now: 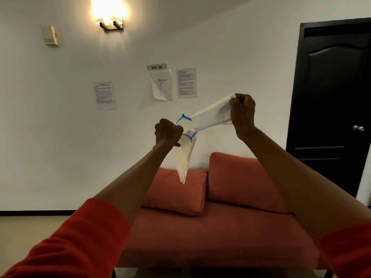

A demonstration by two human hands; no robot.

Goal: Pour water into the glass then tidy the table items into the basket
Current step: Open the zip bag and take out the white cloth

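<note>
A white cloth with a blue stitched edge (210,115) is held up in the air in front of the wall. My left hand (167,132) grips it near the blue edge, and a loose corner hangs down below that fist. My right hand (242,109) pinches the other end higher up and to the right, so the cloth stretches between both hands. No glass, water vessel, basket or table shows in the head view.
A red sofa (220,227) with two cushions stands below my arms against the white wall. Paper sheets and a "WS 06" label (157,67) hang on the wall. A black door (331,101) is at the right, a lit wall lamp (109,15) above left.
</note>
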